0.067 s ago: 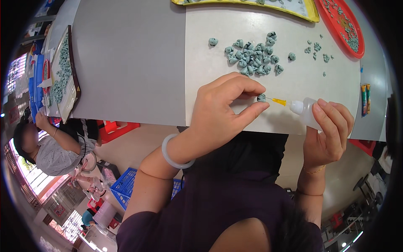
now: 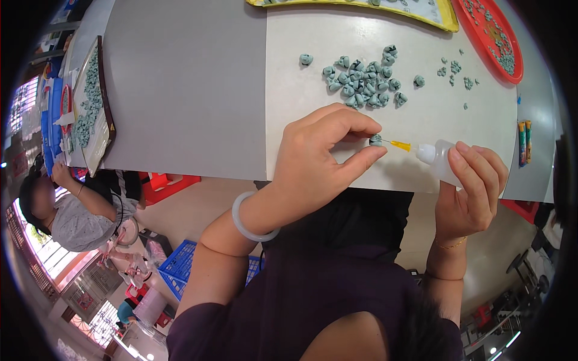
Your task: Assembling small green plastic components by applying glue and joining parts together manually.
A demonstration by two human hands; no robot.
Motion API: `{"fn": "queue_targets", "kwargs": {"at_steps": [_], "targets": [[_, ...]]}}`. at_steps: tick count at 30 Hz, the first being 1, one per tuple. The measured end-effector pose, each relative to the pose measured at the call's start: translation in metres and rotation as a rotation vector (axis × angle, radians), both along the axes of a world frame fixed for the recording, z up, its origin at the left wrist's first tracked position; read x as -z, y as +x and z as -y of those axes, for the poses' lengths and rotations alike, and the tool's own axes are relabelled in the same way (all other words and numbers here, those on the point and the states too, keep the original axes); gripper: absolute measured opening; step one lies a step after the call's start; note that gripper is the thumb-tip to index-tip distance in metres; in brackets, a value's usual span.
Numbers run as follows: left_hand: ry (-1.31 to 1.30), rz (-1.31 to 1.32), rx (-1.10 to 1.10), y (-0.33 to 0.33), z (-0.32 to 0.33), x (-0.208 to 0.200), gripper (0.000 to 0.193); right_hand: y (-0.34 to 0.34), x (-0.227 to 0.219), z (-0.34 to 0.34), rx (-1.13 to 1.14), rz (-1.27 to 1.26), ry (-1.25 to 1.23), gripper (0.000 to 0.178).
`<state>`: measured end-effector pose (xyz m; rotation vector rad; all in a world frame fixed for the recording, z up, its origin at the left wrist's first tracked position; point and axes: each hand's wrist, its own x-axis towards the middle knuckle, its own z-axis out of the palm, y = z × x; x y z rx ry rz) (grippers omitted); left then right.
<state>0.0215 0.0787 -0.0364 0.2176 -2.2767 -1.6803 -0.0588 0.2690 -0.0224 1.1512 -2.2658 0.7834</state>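
Between thumb and forefinger, my left hand (image 2: pixel 322 147) pinches a small grey-green moulded piece (image 2: pixel 376 140) with a dark part. My right hand (image 2: pixel 475 186) grips a translucent squeeze bottle (image 2: pixel 444 159) lying sideways. Its white cap carries a yellow dispensing needle (image 2: pixel 400 145), whose thin tip points left and meets or nearly meets the piece. Past my left hand lies a heap of similar grey-green pieces (image 2: pixel 364 81), several with dark parts. Smaller grey-green bits (image 2: pixel 456 67) are scattered to its right.
A yellow-edged tray (image 2: pixel 448 18) and a red oval tray (image 2: pixel 515 77) with tiny parts lie at the far side. Two small tubes (image 2: pixel 525 143) rest at the right. On the left, another person (image 2: pixel 84 219) sits near a dark-edged tray (image 2: pixel 110 120) of pieces. A blue crate (image 2: pixel 177 271) stands below the table.
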Motion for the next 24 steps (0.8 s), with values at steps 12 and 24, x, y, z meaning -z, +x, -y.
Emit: {"fn": "queue_targets", "kwargs": {"at_steps": [12,24], "targets": [[-0.015,-0.020,-0.004,-0.004,0.002,-0.001,0.019,-0.006,-0.001,-0.002,0.001,0.004,-0.002,0.030],[-0.002,-0.008,0.007,0.004,0.002,0.001,0.020,-0.025,0.015,-0.027,0.129,0.546,-0.341,0.027]]}}
